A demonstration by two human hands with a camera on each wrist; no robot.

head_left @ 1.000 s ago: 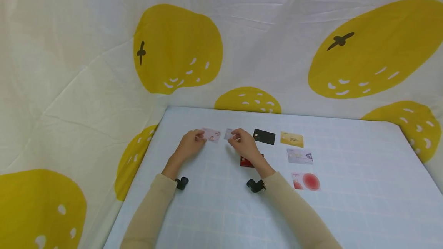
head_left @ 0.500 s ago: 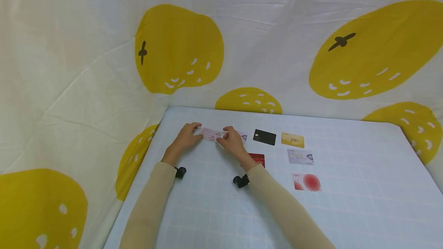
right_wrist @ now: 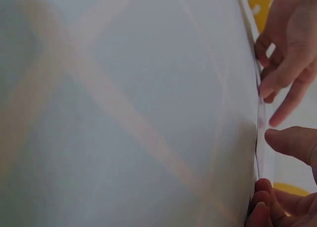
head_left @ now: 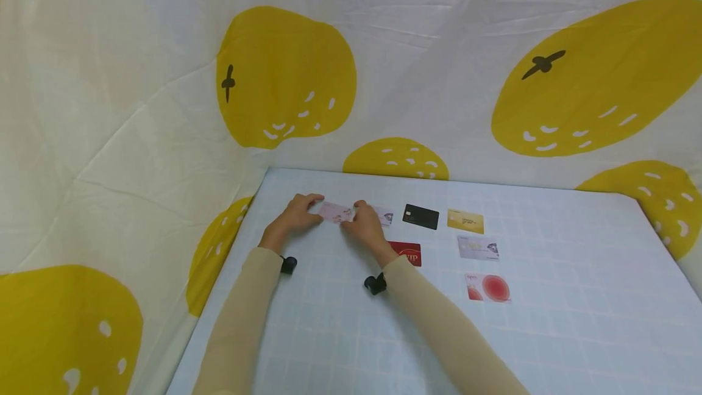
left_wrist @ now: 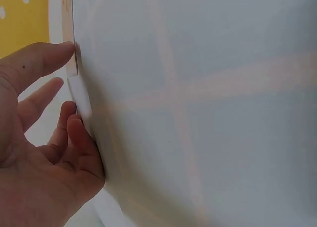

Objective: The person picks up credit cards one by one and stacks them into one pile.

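In the head view a pale pink card [head_left: 336, 212] with a floral print lies on the pale blue table, between my two hands. My left hand [head_left: 296, 215] is at its left end, thumb on the near corner and index finger by the far one. The left wrist view shows the left thumb [left_wrist: 54, 58] touching the card's edge [left_wrist: 70, 29]. My right hand [head_left: 367, 225] is at the right end, thumb and index finger apart. Behind it a silvery card [head_left: 383, 216] shows in part. The right wrist view has both hands at the thin card [right_wrist: 260, 138], seen edge-on.
Farther right lie a black card [head_left: 420, 216], a gold card [head_left: 465, 221], another silvery card [head_left: 478, 248] and a white card with red circles [head_left: 488, 288]. A red VIP card [head_left: 408, 255] is partly behind the right wrist. A white cloth [head_left: 395, 78] with yellow fruit prints hangs behind the table.
My right hand has moved left from the silvery card to the right end of the pink card, uncovering the silvery card and more of the red one. The left hand has shifted slightly.
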